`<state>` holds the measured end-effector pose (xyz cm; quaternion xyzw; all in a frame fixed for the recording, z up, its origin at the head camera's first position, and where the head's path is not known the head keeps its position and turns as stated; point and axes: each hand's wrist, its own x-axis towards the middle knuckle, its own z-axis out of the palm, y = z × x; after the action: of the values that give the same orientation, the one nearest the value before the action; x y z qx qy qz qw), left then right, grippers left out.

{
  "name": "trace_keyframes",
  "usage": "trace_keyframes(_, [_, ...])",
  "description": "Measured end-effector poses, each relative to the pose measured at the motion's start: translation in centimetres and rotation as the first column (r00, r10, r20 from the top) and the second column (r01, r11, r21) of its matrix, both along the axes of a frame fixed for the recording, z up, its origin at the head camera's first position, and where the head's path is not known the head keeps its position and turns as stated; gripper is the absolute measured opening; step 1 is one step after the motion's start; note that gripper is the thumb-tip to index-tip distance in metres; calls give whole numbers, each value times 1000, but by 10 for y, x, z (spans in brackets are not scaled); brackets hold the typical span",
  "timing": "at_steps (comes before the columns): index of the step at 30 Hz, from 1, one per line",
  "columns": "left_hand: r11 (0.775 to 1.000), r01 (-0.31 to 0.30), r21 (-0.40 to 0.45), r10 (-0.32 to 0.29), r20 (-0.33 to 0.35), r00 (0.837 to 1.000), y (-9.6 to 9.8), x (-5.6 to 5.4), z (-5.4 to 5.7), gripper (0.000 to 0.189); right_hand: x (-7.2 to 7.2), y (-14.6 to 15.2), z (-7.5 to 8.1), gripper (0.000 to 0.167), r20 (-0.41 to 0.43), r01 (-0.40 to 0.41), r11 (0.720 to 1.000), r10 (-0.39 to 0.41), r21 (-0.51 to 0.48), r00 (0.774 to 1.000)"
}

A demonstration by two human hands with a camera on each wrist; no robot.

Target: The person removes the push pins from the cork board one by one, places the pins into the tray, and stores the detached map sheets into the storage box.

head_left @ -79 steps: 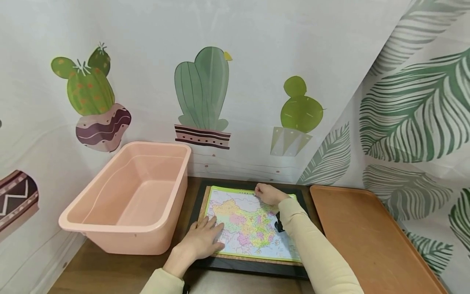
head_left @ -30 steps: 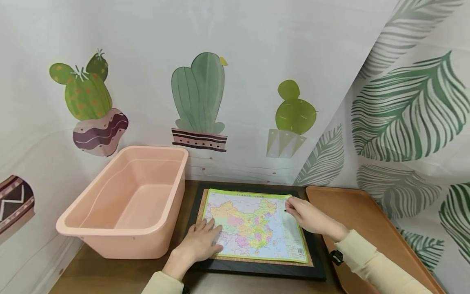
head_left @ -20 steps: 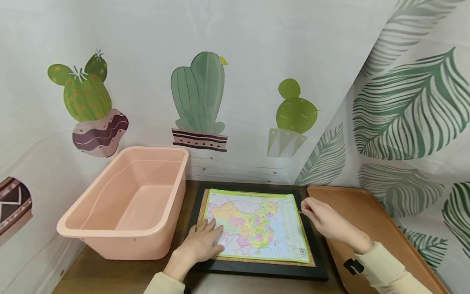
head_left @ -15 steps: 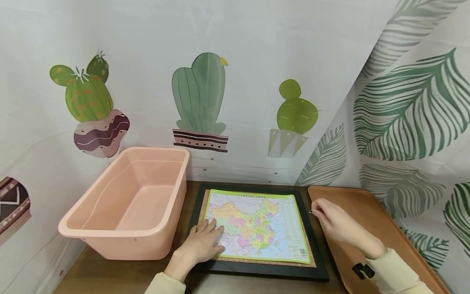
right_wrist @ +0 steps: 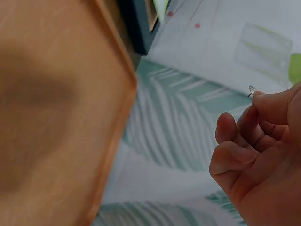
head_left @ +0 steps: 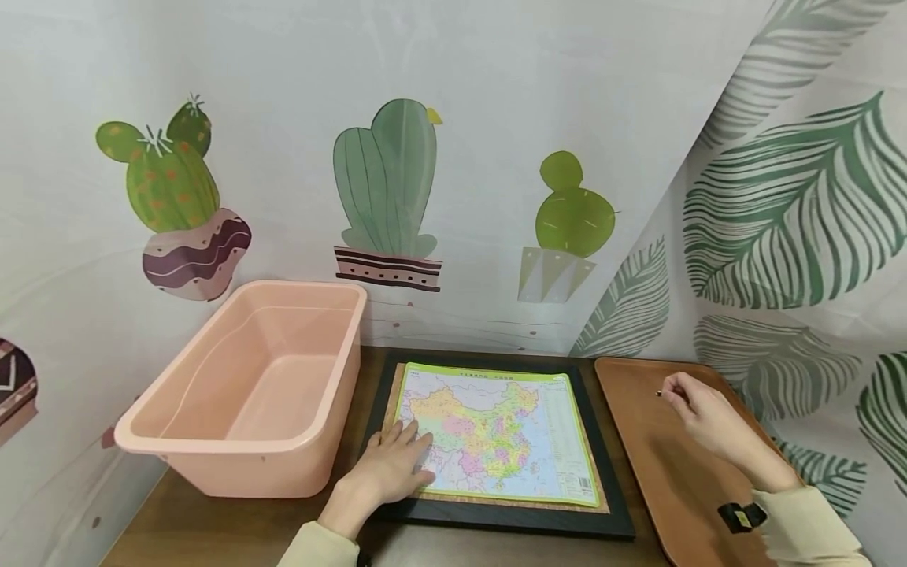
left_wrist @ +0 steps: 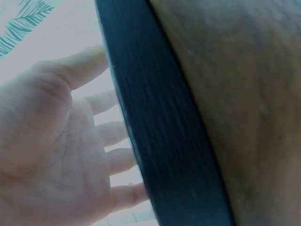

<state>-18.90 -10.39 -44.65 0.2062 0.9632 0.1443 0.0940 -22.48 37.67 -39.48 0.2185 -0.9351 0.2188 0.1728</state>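
A colourful map [head_left: 489, 433] with a green border lies flat on a black-framed cork board [head_left: 496, 517]. My left hand [head_left: 390, 465] rests on the map's left edge with fingers spread; in the left wrist view the left palm [left_wrist: 51, 136] shows beside the dark frame. Over the brown tray to the right, my right hand [head_left: 708, 413] pinches a small shiny thumbtack [right_wrist: 252, 90] between thumb and forefinger. The tack's thin point shows at the fingertips in the right wrist view, and the other fingers are curled in.
A deep pink plastic tub [head_left: 241, 447] stands left of the board. The brown tray [head_left: 680, 488] lies to the right, close beside the frame. Behind the wooden table [head_left: 212, 528] hangs a white curtain [head_left: 482, 157] printed with cacti and leaves.
My right hand has moved from the map's top edge, past its right corner, rightward over the tray, pinching the thumbtack. My left hand has stayed on the map.
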Motion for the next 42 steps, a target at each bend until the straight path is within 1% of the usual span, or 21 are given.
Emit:
trace_keyframes(6, [1000, 2, 9, -2, 0, 1000, 0, 0, 0, 61, -5, 23, -12, 9, 87, 73, 997, -73, 7, 993])
trace_keyframes(11, [1000, 6, 4, -6, -1, 1000, -1, -2, -1, 61, -8, 40, -25, 12, 189, 147, 989, -148, 22, 971])
trace_keyframes(13, [1000, 7, 2, -7, -3, 1000, -1, -2, -1, 61, -9, 47, -31, 13, 223, 161, 986, -164, 32, 961])
trace_keyframes(15, [1000, 9, 4, -9, -7, 1000, 0, -3, -1, 61, -9, 55, -37, 13, 234, 172, 984, -178, 45, 956])
trace_keyframes(22, [1000, 6, 25, -6, 6, 1000, -1, -2, -4, 62, -11, 75, -60, 11, 299, 171, 982, -188, 83, 936])
trace_keyframes(27, [1000, 3, 30, -3, 7, 1000, -1, -1, -4, 62, -16, 76, -72, 12, 316, 142, 983, -172, 115, 933])
trace_keyframes(30, [999, 5, 32, -6, 8, 1000, -2, -1, -4, 62, -18, 73, -76, 15, 314, 138, 981, -174, 133, 933])
trace_keyframes(34, [999, 8, 33, -8, 5, 1000, -1, -1, -3, 62, -19, 72, -77, 16, 293, 140, 979, -179, 150, 939])
trace_keyframes(40, [999, 4, 32, -4, 12, 1000, -2, 0, -2, 62, -19, 71, -76, 15, 322, 136, 978, -182, 160, 929])
trace_keyframes(42, [999, 6, 35, -6, 13, 1000, -3, 0, -3, 62, -20, 71, -77, 15, 320, 138, 977, -184, 161, 929])
